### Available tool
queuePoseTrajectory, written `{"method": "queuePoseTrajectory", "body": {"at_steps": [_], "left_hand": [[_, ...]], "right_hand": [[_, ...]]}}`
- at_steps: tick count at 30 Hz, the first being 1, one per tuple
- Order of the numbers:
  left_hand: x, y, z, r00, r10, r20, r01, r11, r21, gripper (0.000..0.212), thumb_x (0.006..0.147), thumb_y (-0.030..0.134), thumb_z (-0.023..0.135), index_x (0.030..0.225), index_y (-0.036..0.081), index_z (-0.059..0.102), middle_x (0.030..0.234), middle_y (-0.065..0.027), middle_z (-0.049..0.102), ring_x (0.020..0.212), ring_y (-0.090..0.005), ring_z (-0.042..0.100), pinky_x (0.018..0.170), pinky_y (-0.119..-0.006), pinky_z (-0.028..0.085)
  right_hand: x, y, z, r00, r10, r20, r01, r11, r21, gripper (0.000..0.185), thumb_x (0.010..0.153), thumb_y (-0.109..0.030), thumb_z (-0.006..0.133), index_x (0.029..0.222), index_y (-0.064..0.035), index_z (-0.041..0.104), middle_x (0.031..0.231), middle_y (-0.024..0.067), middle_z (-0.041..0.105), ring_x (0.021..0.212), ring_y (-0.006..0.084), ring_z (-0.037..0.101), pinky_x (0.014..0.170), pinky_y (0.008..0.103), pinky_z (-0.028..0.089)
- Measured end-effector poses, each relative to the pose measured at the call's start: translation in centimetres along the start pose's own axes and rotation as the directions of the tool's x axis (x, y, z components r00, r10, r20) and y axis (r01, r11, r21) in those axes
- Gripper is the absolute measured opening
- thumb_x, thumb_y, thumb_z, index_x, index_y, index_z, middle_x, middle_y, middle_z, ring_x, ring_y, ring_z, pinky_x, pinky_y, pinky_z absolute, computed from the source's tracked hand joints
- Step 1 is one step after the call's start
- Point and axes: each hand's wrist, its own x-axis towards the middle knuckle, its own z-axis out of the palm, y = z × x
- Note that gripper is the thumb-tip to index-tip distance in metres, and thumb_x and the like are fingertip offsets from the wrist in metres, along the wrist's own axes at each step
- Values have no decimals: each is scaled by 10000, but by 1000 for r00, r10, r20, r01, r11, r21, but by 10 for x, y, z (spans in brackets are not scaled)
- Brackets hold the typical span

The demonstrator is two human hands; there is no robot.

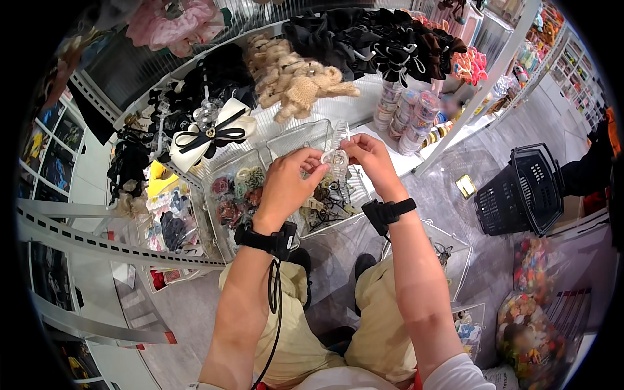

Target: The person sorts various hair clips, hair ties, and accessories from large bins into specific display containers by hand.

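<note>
My left hand (295,178) and my right hand (373,158) meet in front of me, both pinching a clear plastic hair claw clip (337,157) by its two sides. Below the clip is a white wire basket (363,187) holding more claw clips and dark hair accessories (326,204). To its left, another wire basket (210,195) holds several coils and bundles of coloured hair ties (246,183). A cream bow clip with a black ribbon (212,134) hangs from the display at the upper left.
Tan knitted bear items (304,87), black scrunchies (336,39) and stacked clear tubs (409,119) occupy the display. A metal shelf post (468,105) rises at right. A black shopping basket (512,195) is beside another person's dark sleeve (585,170). Filled plastic bags (526,326) stand at lower right.
</note>
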Motion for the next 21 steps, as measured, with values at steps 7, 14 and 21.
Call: {"method": "queuePoseTrajectory", "body": {"at_steps": [7,14,21], "left_hand": [[-3,9,0,1000,-7,-23,6,1000,-24,189,848,136,672,999,23,669,868,-122,717,799,-238,702,705,-320,534],[-1,1,1,1000,16,-2,-16,1000,-20,172,855,135,659,990,28,666,864,-134,714,794,-254,705,701,-324,537],[-1,2,2,1000,17,-12,-18,999,-34,183,838,134,672,993,38,663,850,-113,711,760,-242,698,693,-325,536]], "right_hand": [[1,0,0,1000,7,5,-7,1000,14,194,881,-197,691,862,-20,616,744,-2,627,672,67,548,637,215,430],[0,0,1,1000,-6,23,6,1000,-4,204,887,-210,690,855,-27,607,737,-8,621,662,62,541,636,215,428],[1,2,1,999,1,39,-1,1000,-13,207,894,-214,683,837,-40,588,724,-19,602,648,54,528,616,215,417]]}}
